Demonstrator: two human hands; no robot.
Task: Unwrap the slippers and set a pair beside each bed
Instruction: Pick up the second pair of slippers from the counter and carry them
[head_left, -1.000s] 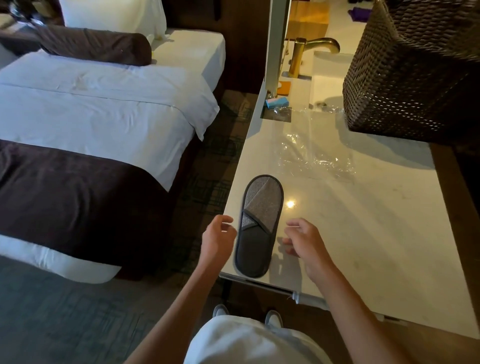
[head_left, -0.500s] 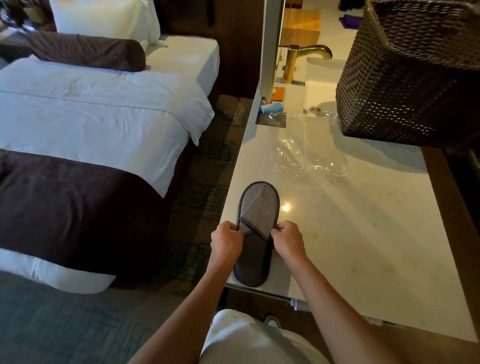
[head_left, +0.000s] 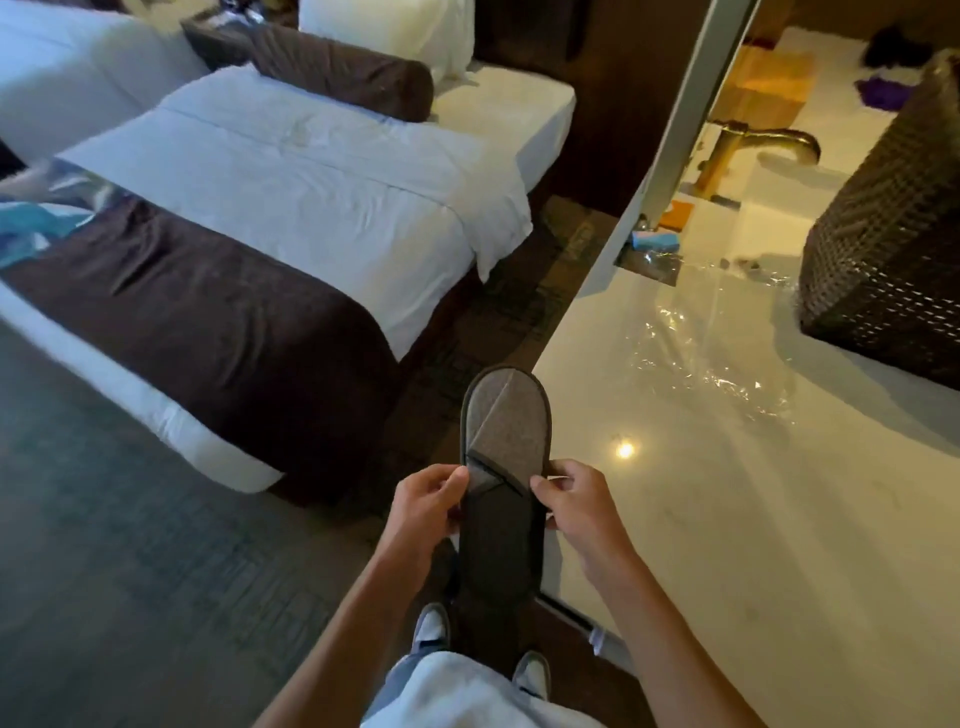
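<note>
You hold the slippers (head_left: 505, 467), unwrapped and stacked flat, off the bench (head_left: 727, 519) edge, your left hand (head_left: 426, 501) and right hand (head_left: 576, 499) pinching either side. The wrap (head_left: 711, 358) lies discarded; no pair sits by the bed (head_left: 291, 218) yet.

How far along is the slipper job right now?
Done: the clear wrapper lies empty on the marble counter. In hand: left hand and right hand pinch the flat-stacked grey slippers, off the counter. Left: none visible beside the near bed yet.
</note>
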